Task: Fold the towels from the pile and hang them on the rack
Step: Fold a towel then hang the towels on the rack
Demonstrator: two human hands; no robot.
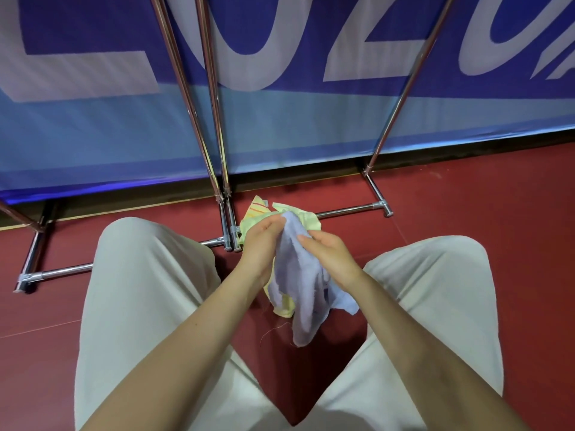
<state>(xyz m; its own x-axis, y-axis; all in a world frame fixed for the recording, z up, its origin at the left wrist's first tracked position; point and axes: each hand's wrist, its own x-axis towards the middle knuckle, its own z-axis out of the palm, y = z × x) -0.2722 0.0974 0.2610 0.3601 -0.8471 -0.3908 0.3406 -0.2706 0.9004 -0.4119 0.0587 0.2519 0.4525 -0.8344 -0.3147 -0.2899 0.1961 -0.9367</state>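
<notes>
A pale lavender towel (300, 293) hangs bunched between my two hands above the red floor. My left hand (261, 244) pinches its top edge with curled fingers. On the towel's right side, my right hand (326, 253) grips the cloth. Beneath them lies the pile, a yellow-green towel with orange stripes (258, 213) and a light blue piece (343, 301). The chrome rack (214, 126) stands just beyond the pile, its poles rising out of view.
My knees in beige trousers (149, 290) flank the pile. The rack's base bars (348, 211) lie on the red floor (466, 194). A blue banner (311, 119) with large white letters stands behind the rack.
</notes>
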